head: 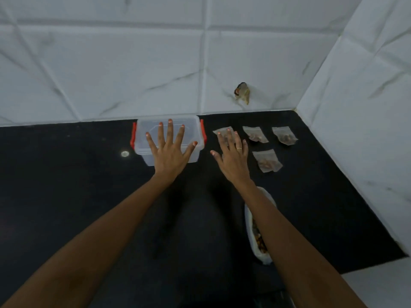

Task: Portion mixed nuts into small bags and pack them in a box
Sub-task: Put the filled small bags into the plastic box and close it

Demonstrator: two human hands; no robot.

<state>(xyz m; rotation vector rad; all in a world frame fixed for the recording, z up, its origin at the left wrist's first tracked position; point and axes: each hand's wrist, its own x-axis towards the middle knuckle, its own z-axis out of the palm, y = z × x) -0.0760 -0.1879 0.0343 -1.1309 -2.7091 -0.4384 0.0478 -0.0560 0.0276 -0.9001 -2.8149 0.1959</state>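
Observation:
A clear plastic box (144,141) with red side clips and its lid on stands at the back of the black counter. My left hand (170,150) is spread flat over its lid, holding nothing. My right hand (232,155) hovers with fingers apart over one small bag of nuts (219,131), which it mostly hides. Three more small bags lie to the right: one at the back (255,134), one farther right (285,135), one nearer me (267,161). A larger white bag of mixed nuts (258,236) lies under my right forearm.
White marble-look tiled walls (222,63) close off the back and right side, with a chipped hole (242,92) near the counter line. The black counter (66,174) stretches left; a small round light reflection (125,154) shows on it.

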